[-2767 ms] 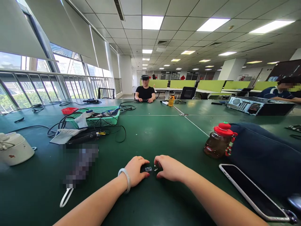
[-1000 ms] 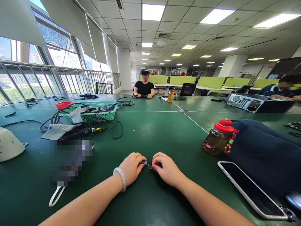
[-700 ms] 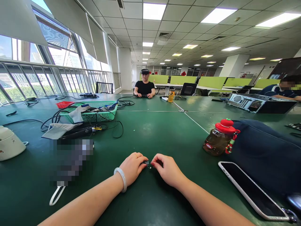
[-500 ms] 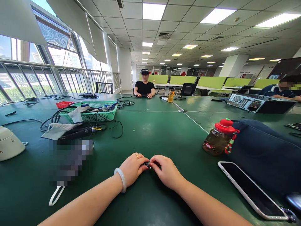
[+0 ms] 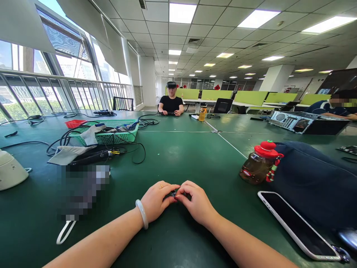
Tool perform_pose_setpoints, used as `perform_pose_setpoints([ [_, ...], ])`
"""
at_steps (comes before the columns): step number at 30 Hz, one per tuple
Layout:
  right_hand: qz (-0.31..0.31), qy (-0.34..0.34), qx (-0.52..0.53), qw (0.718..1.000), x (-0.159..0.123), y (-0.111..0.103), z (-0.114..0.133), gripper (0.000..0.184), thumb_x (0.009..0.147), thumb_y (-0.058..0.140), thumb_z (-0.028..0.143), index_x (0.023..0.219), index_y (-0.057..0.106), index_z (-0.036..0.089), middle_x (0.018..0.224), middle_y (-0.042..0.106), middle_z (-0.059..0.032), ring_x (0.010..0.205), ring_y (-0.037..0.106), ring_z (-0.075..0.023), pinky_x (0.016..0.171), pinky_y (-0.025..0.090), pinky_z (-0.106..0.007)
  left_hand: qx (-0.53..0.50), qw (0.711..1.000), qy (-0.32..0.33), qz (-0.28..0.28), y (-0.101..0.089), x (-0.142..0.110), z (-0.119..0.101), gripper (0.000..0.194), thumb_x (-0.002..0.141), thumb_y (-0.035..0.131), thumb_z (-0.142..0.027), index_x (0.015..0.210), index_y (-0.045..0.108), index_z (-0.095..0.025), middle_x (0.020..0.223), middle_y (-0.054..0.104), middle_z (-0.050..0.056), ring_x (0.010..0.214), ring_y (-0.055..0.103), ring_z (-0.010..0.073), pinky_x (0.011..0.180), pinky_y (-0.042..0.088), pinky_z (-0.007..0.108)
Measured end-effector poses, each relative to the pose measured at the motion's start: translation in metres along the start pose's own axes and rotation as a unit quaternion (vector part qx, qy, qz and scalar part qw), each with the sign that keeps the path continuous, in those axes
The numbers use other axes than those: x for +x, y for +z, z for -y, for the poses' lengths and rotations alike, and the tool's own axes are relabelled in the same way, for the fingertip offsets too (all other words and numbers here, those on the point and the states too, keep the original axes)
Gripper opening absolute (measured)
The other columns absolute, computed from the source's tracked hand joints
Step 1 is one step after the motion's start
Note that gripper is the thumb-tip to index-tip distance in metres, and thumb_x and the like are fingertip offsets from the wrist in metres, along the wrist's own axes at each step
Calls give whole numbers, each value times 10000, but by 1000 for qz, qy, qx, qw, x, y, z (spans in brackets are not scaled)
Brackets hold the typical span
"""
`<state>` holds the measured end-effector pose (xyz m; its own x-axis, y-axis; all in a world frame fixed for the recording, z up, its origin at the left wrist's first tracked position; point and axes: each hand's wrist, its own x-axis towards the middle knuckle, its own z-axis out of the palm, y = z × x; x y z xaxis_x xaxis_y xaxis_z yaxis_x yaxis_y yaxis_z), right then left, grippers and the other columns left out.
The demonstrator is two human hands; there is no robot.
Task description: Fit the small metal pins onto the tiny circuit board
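Near the front middle of the green table [image 5: 173, 238], my left hand [image 5: 156, 199] and my right hand [image 5: 197, 203] meet fingertip to fingertip. Between them is a small dark piece with light specks [image 5: 173, 194], mostly covered by the fingers; its kind is too small to make out. My left thumb and fingers pinch it from the left. The right thumb and index finger are closed against its right side. A pale bangle [image 5: 142, 214] circles my left wrist.
On the left are a green basket [image 5: 117, 137] with cables and gloves, and a blurred item with a white strap [image 5: 65, 232]. To the right stand a red-lidded bottle [image 5: 255, 167], a phone [image 5: 298, 223] and a dark bag [image 5: 315, 182]. Across the table sits a person [image 5: 171, 102].
My fingers have drawn closer together around the small dark piece, which is now more covered. The right hand has shifted slightly left and up.
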<state>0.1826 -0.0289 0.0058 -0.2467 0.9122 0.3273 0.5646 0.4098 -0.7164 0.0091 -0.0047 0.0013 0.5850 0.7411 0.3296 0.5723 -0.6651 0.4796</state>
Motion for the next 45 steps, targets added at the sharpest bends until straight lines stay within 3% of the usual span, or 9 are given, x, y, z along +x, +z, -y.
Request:
perform_pose_setpoints([
  [12,-6,29,44,999,0,1,0,107,734,592,238,642,569,188,696,494,17,612,442,-97,558,368,-214,17,1000,16,-7,-2,0,0,374,792,523,-376,1147,518,-259,915,624,16,856,528,148,797,423,274],
  [45,-9,36,104,994,1,4,-3,86,665,629,189,618,557,186,643,464,34,577,411,-90,531,344,-211,35,996,72,-28,-2,-1,1,389,788,531,-374,1153,507,-239,865,633,15,804,540,145,754,440,286],
])
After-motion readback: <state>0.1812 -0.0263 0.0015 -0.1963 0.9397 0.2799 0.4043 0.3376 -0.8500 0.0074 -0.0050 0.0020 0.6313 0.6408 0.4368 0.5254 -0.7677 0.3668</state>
